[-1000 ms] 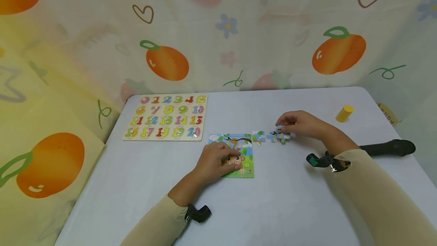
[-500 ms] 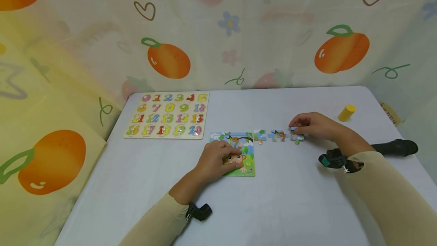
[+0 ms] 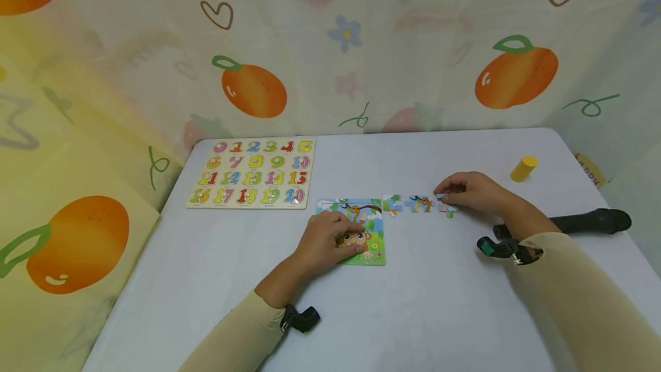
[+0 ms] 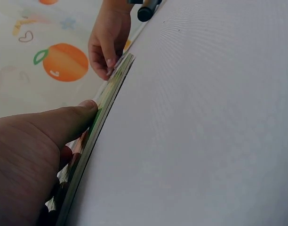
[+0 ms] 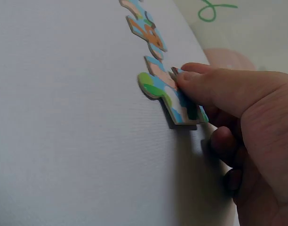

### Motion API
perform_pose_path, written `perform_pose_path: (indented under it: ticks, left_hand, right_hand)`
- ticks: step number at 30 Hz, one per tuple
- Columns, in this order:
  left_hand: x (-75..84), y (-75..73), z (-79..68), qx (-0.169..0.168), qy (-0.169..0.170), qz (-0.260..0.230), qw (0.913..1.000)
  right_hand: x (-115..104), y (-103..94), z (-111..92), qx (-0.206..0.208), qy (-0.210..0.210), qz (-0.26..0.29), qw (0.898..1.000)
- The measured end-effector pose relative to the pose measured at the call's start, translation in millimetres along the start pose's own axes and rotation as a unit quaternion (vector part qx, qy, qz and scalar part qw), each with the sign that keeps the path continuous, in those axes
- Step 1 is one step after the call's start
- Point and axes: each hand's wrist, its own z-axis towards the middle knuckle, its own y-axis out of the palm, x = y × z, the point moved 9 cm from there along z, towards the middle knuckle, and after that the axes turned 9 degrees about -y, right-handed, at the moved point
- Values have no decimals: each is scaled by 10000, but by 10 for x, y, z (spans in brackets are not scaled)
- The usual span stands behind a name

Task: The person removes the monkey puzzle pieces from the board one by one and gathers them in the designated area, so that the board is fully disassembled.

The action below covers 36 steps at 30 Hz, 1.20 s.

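My left hand rests over a monkey jigsaw puzzle, its thumb touching the puzzle's face near one edge in the left wrist view. The hand hides the puzzle's left part. To the right, my right hand pinches a blue-and-green jigsaw piece, its thumb on top of the piece, close over the white table. Left of it in the same row lie a jigsaw piece with a brown animal and a blue-and-green jigsaw piece beside the puzzle's upper right corner.
A number board lies at the back left of the white table. A yellow cylinder stands at the back right. Behind the right wrist lies a black handle-shaped object. A printed cloth hangs behind the table.
My right hand has moved right with its jigsaw piece, from over the brown-animal piece to the row's right end, then barely shifted. My left hand has stayed on the puzzle.
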Motion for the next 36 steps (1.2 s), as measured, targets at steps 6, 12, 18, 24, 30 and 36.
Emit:
perform_pose_path:
  ticks: [6, 12, 18, 24, 30, 36]
  left_hand:
    - [38, -19, -17, -1, 76, 66, 9999]
    - [57, -34, -38, -139, 60, 123, 9998]
    - [82, -102, -79, -324, 63, 116, 9994]
    - [16, -218, -204, -218, -87, 156, 9996]
    - [-255, -371, -369, 176, -820, 313, 9960]
    - [-522, -434, -505, 329, -1624, 214, 9859]
  right_hand:
    - [8, 20, -19, 139, -33, -248, 9996]
    - [-14, 23, -23, 151, -16, -306, 9994]
    - [-37, 14, 1, 99, 44, -280, 9995]
    - [-112, 17, -1, 112, 107, -186, 9997]
    - [-325, 66, 41, 111, -249, -135, 9995]
    - [-572, 199, 116, 33, -673, 209, 9975]
